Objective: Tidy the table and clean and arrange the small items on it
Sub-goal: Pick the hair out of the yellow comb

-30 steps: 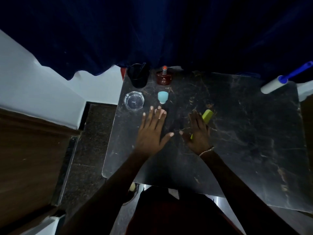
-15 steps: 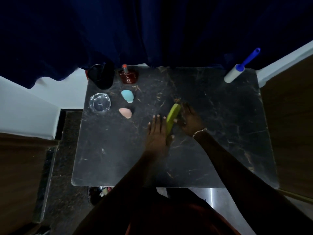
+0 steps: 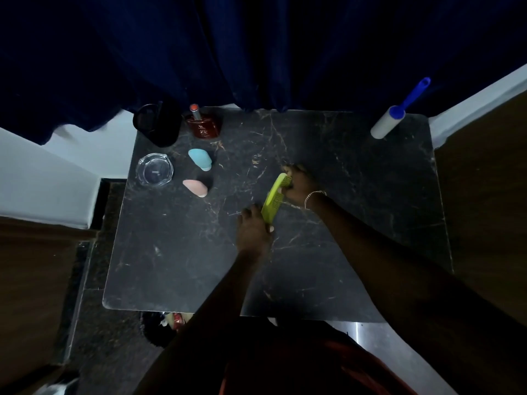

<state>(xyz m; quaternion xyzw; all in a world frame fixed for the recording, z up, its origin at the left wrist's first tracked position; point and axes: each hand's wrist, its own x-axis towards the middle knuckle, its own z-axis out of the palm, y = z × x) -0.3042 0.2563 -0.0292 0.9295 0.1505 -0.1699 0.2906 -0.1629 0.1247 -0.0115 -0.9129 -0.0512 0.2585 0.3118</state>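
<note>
Table (image 3: pixel 176 252) of dark marble is seen bearing a lint roller (image 3: pixel 385 125) at its far right corner; a green comb (image 3: pixel 274 195) is held mid-table. Its near end is gripped by the left hand (image 3: pixel 253 228); its far end is pinched by the right hand (image 3: pixel 299 185).

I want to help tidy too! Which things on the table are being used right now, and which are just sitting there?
In use: green comb, held by left hand and right hand.

Just sitting: blue sponge, pink sponge, glass ashtray, perfume bottle, black cup, lint roller.
</note>
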